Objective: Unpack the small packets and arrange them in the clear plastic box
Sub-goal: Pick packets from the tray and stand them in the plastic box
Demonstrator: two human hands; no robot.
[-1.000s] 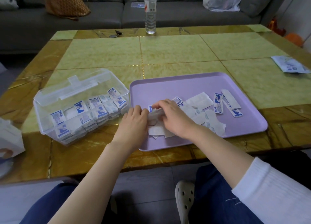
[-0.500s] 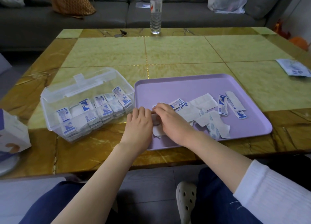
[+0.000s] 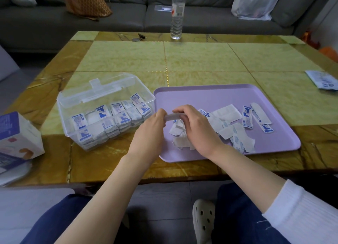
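Note:
A clear plastic box (image 3: 73, 104) with its lid swung back stands left of centre, filled with rows of white-and-blue small packets (image 3: 117, 115). To its right lies a lilac tray (image 3: 210, 95) scattered with loose packets (image 3: 247, 117) and torn white wrappers (image 3: 180, 133). Over the tray's near-left corner, my left hand (image 3: 150, 132) and my right hand (image 3: 197, 128) both pinch one thin pale strip (image 3: 172, 116), stretched level between them a little above the wrappers.
A white-and-purple carton (image 3: 16, 135) sits at the table's left edge. A water bottle (image 3: 177, 14) stands at the far edge, with keys (image 3: 139, 37) nearby. A printed leaflet (image 3: 323, 79) lies far right. A grey sofa runs behind.
Both hands have lifted slightly off the wrapper pile, and the thin strip now shows stretched between them. The camera view has shifted a little.

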